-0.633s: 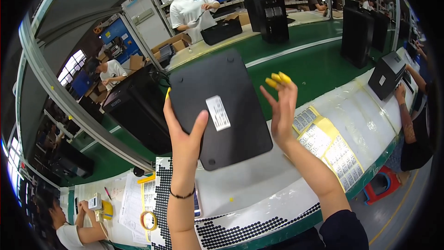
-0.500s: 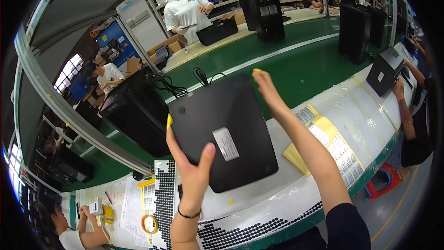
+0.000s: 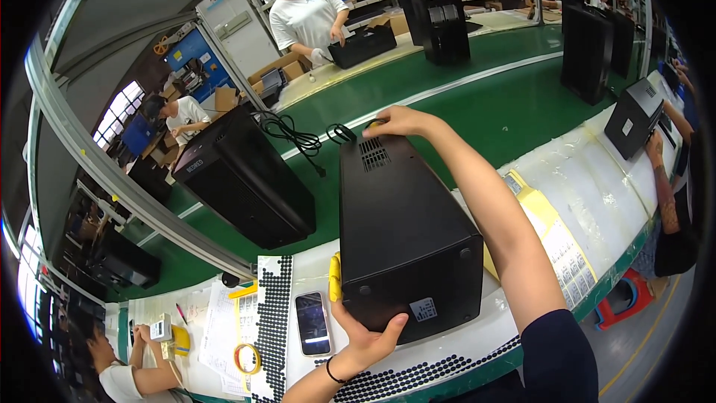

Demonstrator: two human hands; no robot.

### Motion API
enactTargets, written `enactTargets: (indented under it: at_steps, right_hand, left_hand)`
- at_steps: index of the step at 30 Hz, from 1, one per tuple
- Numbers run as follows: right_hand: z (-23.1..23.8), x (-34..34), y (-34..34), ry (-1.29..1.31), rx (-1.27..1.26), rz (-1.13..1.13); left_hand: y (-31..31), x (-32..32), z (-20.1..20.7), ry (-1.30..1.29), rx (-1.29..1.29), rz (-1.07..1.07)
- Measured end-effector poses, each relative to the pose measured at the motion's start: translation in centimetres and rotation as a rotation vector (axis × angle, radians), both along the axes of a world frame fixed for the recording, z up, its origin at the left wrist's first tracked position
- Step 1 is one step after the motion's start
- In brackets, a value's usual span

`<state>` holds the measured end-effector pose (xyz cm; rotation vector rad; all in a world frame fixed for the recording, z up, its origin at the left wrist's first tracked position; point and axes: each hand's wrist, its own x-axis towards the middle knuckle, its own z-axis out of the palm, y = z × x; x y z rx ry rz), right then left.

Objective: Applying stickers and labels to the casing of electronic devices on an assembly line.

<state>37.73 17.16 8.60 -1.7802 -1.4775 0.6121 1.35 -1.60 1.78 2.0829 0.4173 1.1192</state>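
A black box-shaped device (image 3: 406, 205) lies lengthwise in front of me, its vented end away from me. Its near face has round black feet and a small white label (image 3: 423, 309). My left hand (image 3: 365, 342) holds the lower near-left edge, thumb across the near face and yellow finger covers along the side. At the far end, my right hand (image 3: 403, 121) is bent over the top edge by the vent slots; its fingertips are partly hidden. A black cord (image 3: 341, 133) shows just beyond that end. A phone (image 3: 312, 324) lies left of the device.
A second black case (image 3: 242, 179) with a coiled cable (image 3: 287, 130) stands on the green conveyor (image 3: 492, 123). Sheets of black round pads (image 3: 274, 328), yellow tape (image 3: 247, 359) and yellow-backed label sheets (image 3: 559, 235) lie on the bench. Co-workers sit left and right; another stands opposite.
The device has turned so its footed, labelled face points toward me and its vented end away. My left hand moved down and right, my right hand onto the far end. The phone is now uncovered.
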Motion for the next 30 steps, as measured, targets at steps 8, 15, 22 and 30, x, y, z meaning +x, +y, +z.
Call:
enactTargets:
  at_steps: [8, 15, 22, 30]
  right_hand:
    - [-0.3, 0.4, 2.1, 0.026, 0.129, -0.048]
    - [-2.0, 0.6, 1.1, 1.066, 0.607, -0.172]
    - [-10.3, 13.1, 2.8, 0.969, 0.533, -0.337]
    - [-4.9, 3.1, -8.6, 0.905, 0.258, -0.414]
  left_hand:
    - [-0.1, 1.5, 1.7, 0.017, 0.012, -0.045]
    - [1.9, 4.0, 6.1, -0.065, 0.038, 0.055]
    - [5.9, 10.4, 12.3, -0.256, -0.159, -0.045]
    - [14.8, 13.5, 17.7, -0.337, -0.483, -0.068]
